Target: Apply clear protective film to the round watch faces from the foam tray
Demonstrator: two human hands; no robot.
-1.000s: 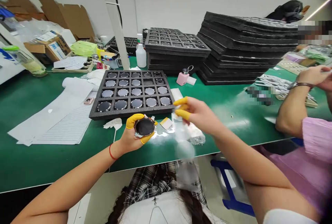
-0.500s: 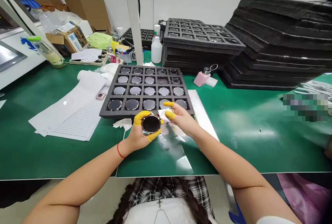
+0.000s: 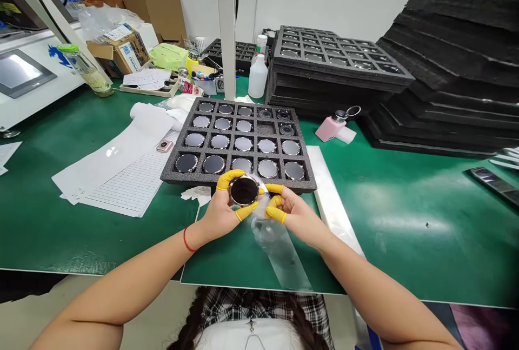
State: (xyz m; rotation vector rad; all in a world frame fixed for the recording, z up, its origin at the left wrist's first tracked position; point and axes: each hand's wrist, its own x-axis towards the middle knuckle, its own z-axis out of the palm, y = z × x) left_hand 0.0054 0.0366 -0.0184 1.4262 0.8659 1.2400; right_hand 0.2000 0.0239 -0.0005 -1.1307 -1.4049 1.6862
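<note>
The left grip is clasping a round, dark-faced disc near the center of the frame. The disc is lying between spread digits in yellow covers: one is curving over its upper left rim, one is pressing at its lower edge, and a fingertip is showing at its right side. The dark face is pointing toward the viewer, and the metallic rim is encircling it. The right grip, just right of the disc, is pinching a clear film between yellow-covered digits; whether it is also touching the disc cannot be told. The film is trailing down and rightward toward the near edge of the green counter.

Just beyond both grips, a black foam tray is resting on the counter and holding similar round pieces in square compartments. A crumpled white scrap is lying by its front edge, and a long white slab is extending from its right side toward the lower right. Left of the tray, white sheets are lying flat, with a small pink device sitting near their right edge.

In the upper center, a white bottle is standing beside a stack of black trays. A pink bottle is standing in front of that stack, right of center. A taller black stack is filling the upper right, and a dark flat object is lying at the right edge.
</note>
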